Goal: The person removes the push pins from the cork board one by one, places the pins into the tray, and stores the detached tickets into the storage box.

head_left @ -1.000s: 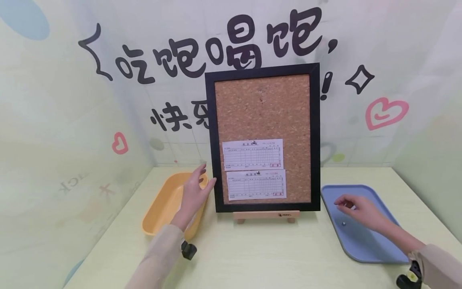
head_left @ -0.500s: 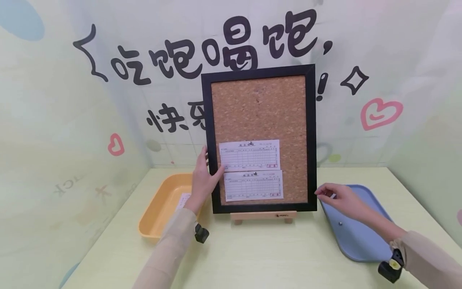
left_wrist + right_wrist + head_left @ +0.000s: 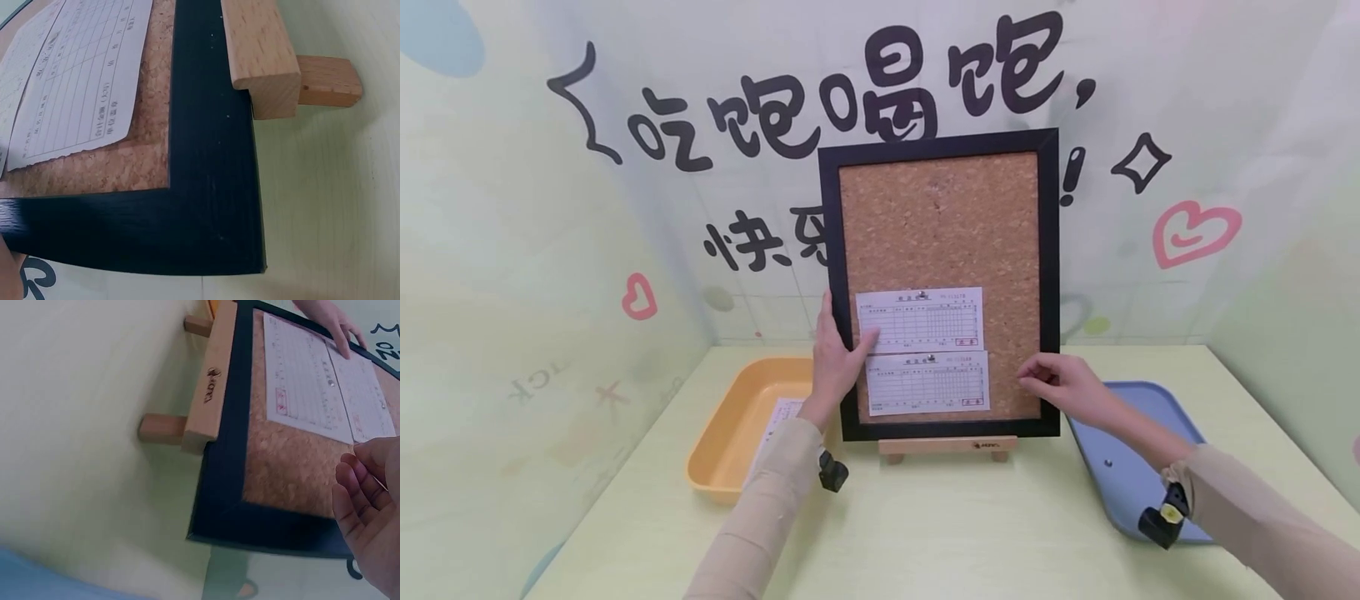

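Note:
A black-framed cork board [image 3: 940,225] stands on a small wooden stand [image 3: 951,447]. Two printed receipt slips, an upper slip [image 3: 951,308] and a lower slip [image 3: 940,392], are fixed low on it, each with a small metal push pin near its top. My left hand [image 3: 837,354] grips the board's left edge, thumb over the front on the upper slip, other fingers at the side and partly hidden. My right hand [image 3: 1063,385] is in front of the board's lower right side, fingers loosely curled and thumb near the index fingertip; I see nothing between them.
A yellow bin [image 3: 718,442] with a paper slip [image 3: 775,429] in it stands at the left. To the right lies a blue tray [image 3: 1138,500] bearing a metal push pin [image 3: 1108,463]. A printed curtain hangs behind the board.
My left hand has moved from above the yellow bin onto the board's left edge. My right hand has moved left from over the blue tray to the front of the board.

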Motion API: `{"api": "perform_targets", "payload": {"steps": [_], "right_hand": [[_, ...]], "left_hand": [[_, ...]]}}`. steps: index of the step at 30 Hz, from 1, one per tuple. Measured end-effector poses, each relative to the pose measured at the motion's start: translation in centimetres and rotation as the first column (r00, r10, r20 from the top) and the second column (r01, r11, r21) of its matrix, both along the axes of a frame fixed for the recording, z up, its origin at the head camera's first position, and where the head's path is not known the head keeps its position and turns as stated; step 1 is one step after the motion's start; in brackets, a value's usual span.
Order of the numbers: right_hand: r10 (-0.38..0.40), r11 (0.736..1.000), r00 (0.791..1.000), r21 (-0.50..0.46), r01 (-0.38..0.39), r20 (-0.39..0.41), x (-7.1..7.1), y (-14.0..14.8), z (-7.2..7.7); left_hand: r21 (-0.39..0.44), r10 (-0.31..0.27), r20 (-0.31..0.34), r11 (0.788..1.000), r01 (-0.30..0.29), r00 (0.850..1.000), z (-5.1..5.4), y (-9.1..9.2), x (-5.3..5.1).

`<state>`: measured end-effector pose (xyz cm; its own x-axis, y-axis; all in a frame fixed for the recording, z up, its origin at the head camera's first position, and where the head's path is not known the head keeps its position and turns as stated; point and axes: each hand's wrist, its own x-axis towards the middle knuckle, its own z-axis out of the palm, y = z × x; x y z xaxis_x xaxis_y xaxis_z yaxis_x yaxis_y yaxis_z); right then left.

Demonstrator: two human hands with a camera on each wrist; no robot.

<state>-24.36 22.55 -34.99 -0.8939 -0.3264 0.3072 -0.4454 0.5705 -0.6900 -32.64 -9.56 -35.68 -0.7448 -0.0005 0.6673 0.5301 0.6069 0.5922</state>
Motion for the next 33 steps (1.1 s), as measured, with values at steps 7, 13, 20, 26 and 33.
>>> {"api": "perform_targets", "payload": {"steps": [7,13,20,26,33], "right_hand": [[0.022,1.000,0.999,0.002,-0.022,-0.045,-1.2,-2.2,1.2],[0.016,1.000,0.995,0.020,-0.014,-0.100,-2.8,-4.2,3.0],[-0.037,0.998,0.984,0.050,0.046,-0.174,-4.7,-6.9,5.3],[-0.064,0.996,0.955,0.044,0.080,-0.290,-6.1,-9.4,6.3],[-0.127,0.985,0.911,0.056,0.162,-0.392,-7.2,-11.1,6.6]], "left_hand": [[0.009,-0.008,-0.013,1.000,0.008,1.000,0.0,0.1,0.1],[0.011,-0.023,-0.018,1.000,0.024,1.000,0.1,0.2,0.1],[0.011,-0.035,-0.021,0.999,0.035,0.999,0.1,0.1,0.0],[0.021,-0.022,-0.012,1.000,0.022,1.000,0.1,0.0,-0.2],[0.017,-0.020,-0.007,1.000,0.020,1.000,0.1,-0.1,0.0]]}}
